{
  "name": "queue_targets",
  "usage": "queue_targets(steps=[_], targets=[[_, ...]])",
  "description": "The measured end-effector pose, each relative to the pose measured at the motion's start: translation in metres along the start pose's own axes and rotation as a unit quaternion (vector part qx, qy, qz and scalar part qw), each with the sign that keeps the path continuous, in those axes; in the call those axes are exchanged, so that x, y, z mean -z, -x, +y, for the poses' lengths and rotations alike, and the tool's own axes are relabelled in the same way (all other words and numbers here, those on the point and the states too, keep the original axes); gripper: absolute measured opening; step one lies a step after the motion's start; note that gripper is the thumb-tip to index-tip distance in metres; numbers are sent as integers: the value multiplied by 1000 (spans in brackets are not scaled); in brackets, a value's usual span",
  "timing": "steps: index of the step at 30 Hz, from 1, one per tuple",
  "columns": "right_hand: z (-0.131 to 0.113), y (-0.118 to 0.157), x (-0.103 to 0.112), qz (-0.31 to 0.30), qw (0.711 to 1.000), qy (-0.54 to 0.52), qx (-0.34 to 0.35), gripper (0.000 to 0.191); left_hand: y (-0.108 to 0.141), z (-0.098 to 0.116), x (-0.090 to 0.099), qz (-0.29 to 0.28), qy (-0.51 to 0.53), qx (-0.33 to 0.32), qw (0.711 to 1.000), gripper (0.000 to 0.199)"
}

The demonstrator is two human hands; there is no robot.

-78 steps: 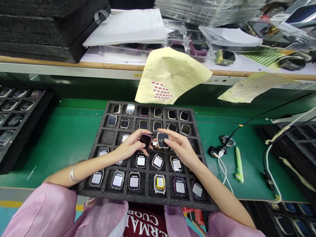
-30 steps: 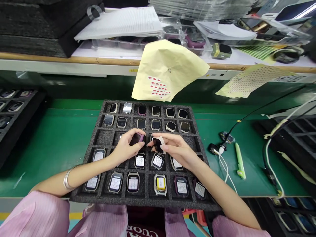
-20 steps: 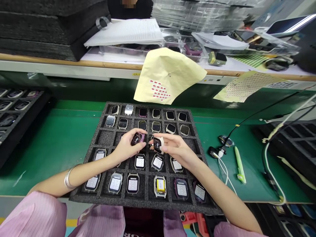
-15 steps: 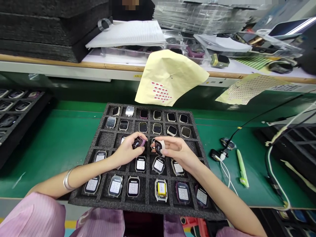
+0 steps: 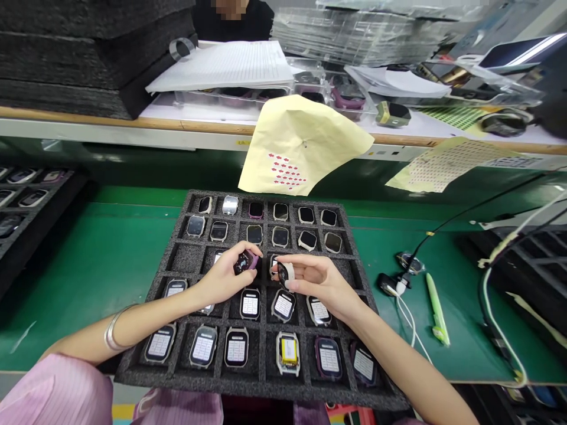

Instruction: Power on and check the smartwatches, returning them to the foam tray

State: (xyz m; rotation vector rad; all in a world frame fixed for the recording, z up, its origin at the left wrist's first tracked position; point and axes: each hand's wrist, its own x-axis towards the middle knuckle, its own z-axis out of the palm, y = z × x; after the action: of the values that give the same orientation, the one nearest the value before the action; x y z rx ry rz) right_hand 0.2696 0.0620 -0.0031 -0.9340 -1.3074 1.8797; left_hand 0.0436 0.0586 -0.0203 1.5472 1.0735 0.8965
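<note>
Over the middle of the black foam tray (image 5: 208, 378), my left hand (image 5: 228, 273) is closed on a purple-framed smartwatch (image 5: 245, 262) whose dark screen shows a lit face. Beside it, my right hand (image 5: 321, 280) pinches a light-framed smartwatch (image 5: 284, 274) between thumb and fingers, tilted on its side. Many more watch bodies sit in the tray's compartments. The two far rows have dark screens; nearer ones, such as the watch (image 5: 250, 303) below my left hand, show a white grid. One watch in the front row lies with its yellow battery (image 5: 289, 350) showing.
Another foam tray (image 5: 53, 195) of watches stands at the left. To the right lie a green pen (image 5: 437, 310), a charger with a white cable (image 5: 401, 287) and a round watch. A yellow sheet (image 5: 305, 144) hangs from the shelf edge. A person (image 5: 261, 20) is behind the shelf.
The view has shifted slightly, so the tray sits a little lower. Both hands keep hold of their watches, and the purple watch's screen is turned more toward me.
</note>
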Motion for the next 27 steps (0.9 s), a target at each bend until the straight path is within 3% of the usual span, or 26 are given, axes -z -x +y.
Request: queue_targets(steps=[13,23,27], targets=[[-1,3,-2,-18,1000,-2,-5,40,2,4,2,-31,-5,-10,999,25],[3,-1,-1,-24,1000,-13,-7,43,1,2,-3,-34,27,32,999,29],[2,-1,-1,-11,1000,6,-12,42,1,5,-1,-26,6,5,1000,22]])
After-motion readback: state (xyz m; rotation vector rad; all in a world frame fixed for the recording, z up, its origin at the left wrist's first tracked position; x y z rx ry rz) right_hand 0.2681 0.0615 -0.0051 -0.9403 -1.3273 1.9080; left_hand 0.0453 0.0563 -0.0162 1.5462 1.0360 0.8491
